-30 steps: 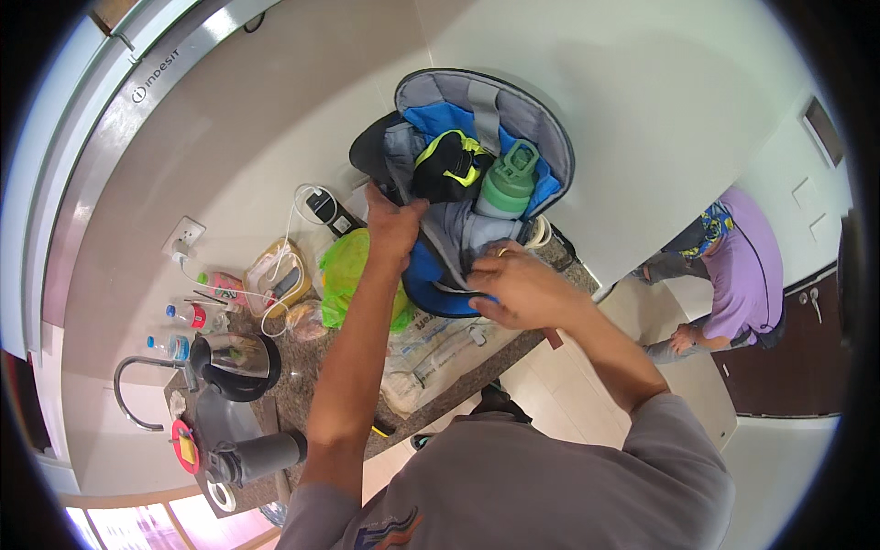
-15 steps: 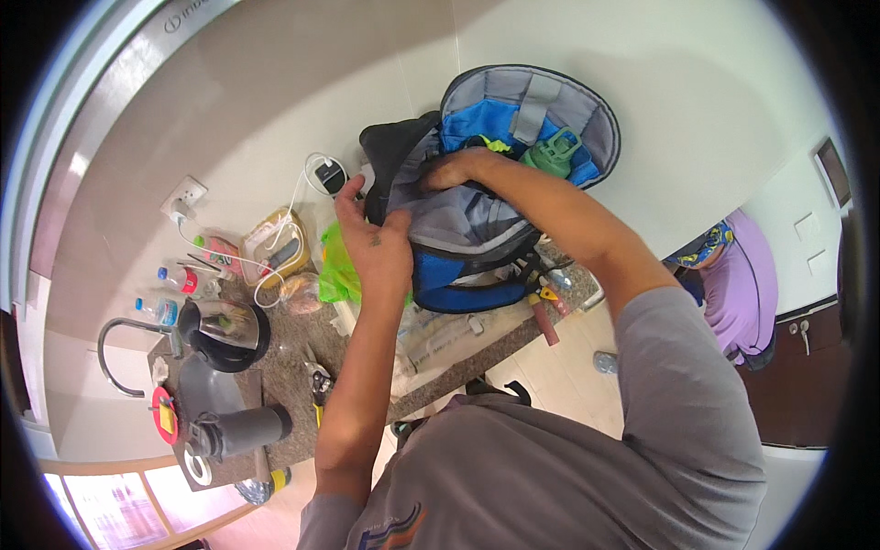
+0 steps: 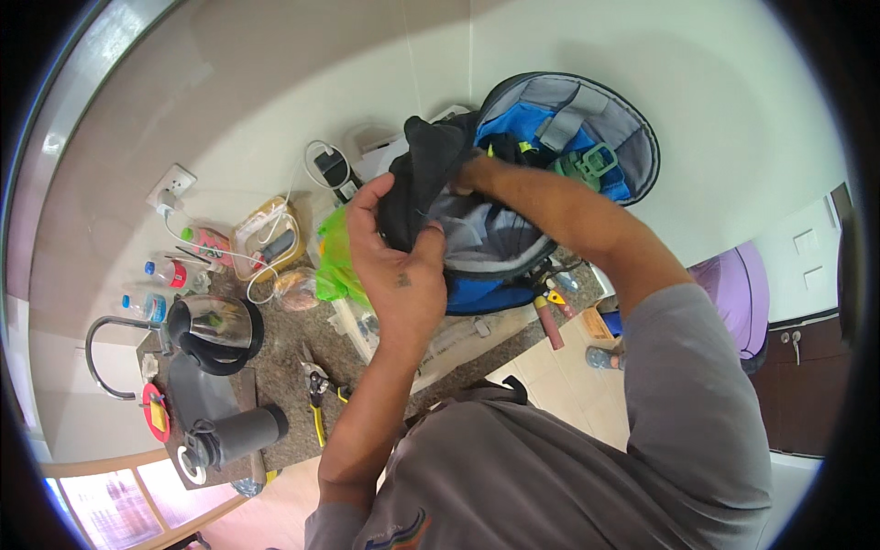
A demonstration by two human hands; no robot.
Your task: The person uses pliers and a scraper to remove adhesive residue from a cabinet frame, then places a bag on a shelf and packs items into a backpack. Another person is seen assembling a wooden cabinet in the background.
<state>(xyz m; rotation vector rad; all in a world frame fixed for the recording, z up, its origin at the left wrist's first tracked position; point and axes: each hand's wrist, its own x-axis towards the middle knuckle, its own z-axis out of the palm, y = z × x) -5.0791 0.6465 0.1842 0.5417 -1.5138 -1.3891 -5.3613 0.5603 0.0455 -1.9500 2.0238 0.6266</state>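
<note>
A blue, black and grey backpack (image 3: 495, 240) lies unzipped on the counter. Its grey-lined lid (image 3: 632, 124) is folded back at the far right. My left hand (image 3: 399, 275) pinches the black edge of the backpack between thumb and fingers. Reaching inside from the right, my right hand (image 3: 469, 176) has its fingers hidden behind the raised black fabric, so what they hold does not show. Beyond my right forearm, a green bottle (image 3: 579, 169) rests in the lid beside blue cloth and something black and yellow-green.
On the stone counter (image 3: 293, 403) to the left are pliers (image 3: 316, 394), a kettle (image 3: 216, 332), a grey flask (image 3: 236, 434) and a yellow tub (image 3: 266, 240). A green plastic bag (image 3: 337, 261) lies by my left wrist. A white cable runs from the socket (image 3: 171, 186). A purple covering (image 3: 736, 298) is at right.
The backpack has shifted right, and its black edge is bunched higher. My left hand has moved right with that edge. My right hand remains inside the backpack.
</note>
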